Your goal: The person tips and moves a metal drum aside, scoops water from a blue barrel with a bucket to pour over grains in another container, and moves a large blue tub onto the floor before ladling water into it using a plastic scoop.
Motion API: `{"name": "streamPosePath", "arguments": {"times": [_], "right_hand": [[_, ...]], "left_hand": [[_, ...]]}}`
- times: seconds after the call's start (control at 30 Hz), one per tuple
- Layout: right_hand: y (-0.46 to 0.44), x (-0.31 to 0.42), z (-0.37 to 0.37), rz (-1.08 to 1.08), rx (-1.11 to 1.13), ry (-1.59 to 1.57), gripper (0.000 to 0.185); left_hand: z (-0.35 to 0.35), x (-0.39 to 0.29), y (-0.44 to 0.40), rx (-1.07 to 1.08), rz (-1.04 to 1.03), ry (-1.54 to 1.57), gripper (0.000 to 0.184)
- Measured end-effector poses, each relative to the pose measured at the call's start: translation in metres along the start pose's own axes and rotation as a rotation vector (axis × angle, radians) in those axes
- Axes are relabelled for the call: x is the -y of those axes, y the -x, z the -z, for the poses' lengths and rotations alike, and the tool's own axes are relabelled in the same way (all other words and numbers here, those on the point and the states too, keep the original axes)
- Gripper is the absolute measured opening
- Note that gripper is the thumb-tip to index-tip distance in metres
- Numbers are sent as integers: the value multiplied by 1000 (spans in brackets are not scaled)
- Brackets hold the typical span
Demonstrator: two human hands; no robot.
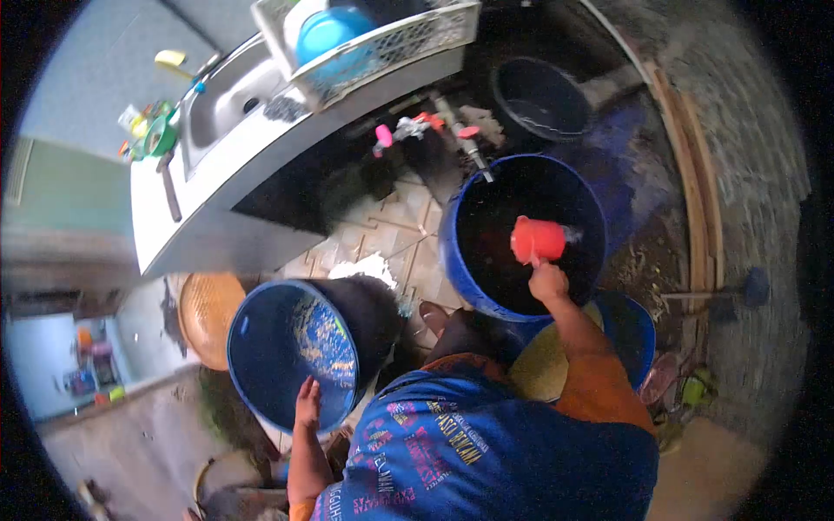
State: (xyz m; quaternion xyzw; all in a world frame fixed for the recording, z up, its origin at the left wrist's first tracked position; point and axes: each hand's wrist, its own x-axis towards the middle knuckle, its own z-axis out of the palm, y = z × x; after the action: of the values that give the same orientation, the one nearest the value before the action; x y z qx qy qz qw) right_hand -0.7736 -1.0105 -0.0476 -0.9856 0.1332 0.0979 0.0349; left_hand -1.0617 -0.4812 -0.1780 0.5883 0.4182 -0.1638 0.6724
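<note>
My right hand (548,283) grips the handle of a red dipper (538,239). The dipper is over the mouth of a large blue drum (448,239) with a dark inside, where I cannot make out the liquid level. A pale smear shows at the dipper's far side. My left hand (308,402) appears over the near rim of a second blue drum (269,369), fingers stretched out and nothing seen in them. Whether it touches the rim I cannot tell. Pale flaking patches mark that drum's inner wall.
A tap pipe (473,149) reaches over the large drum. Behind it stands a dark tub (542,100). A white counter (204,204) bears a sink (228,102) and a dish rack (391,48). A woven basket (211,319) and a blue-rimmed container (632,334) stand nearby.
</note>
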Motion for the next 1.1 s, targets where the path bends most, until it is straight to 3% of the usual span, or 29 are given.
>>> {"name": "streamPosePath", "arguments": {"times": [0.1, 0.13, 0.2, 0.27, 0.3, 0.33, 0.4, 0.47, 0.5, 0.57, 0.67, 0.8, 0.97, 1.1], "right_hand": [[-55, -18, -59, -95, 126, 148, 27], [-66, -16, -70, -113, 150, 161, 29], [-70, 8, -75, 9, 304, 347, 29], [-79, 18, -96, 29, 347, 180, 33], [-109, -2, -159, -6, 216, -11, 24], [-109, -6, -154, 17, 216, 2, 24], [-97, -8, -129, -396, 599, -1297, 12], [-70, 6, -92, -427, 574, -1491, 21], [-59, 5, -78, -410, 606, -1555, 43], [-10, 19, -39, -244, 610, -1690, 46], [51, 41, 13, -183, 445, -1679, 44], [129, 78, 73, -28, 238, -1462, 30], [218, 136, 87, 142, 277, -1217, 30], [259, 212, 47, 367, 576, -1085, 36]], "left_hand": [[11, 29, 5, -44, -125, 19, 59], [12, 18, 18, -30, -70, -101, 57], [11, 33, 45, -103, -82, -23, 56], [11, 46, 57, -124, -54, 3, 56], [12, 53, 64, -125, -37, 15, 56], [10, 56, 67, -138, -32, 37, 56], [11, 62, 75, -179, 78, 14, 56], [25, 110, 53, -152, 19, -8, 59], [25, 121, 48, -167, 7, -9, 60], [24, 128, 51, -192, 4, 30, 61], [28, 136, 50, -170, -4, -78, 59], [39, 164, 39, -213, 16, 75, 58], [54, 239, -5, -319, -62, -15, 54], [68, 231, 14, -354, -17, 22, 54]]}}
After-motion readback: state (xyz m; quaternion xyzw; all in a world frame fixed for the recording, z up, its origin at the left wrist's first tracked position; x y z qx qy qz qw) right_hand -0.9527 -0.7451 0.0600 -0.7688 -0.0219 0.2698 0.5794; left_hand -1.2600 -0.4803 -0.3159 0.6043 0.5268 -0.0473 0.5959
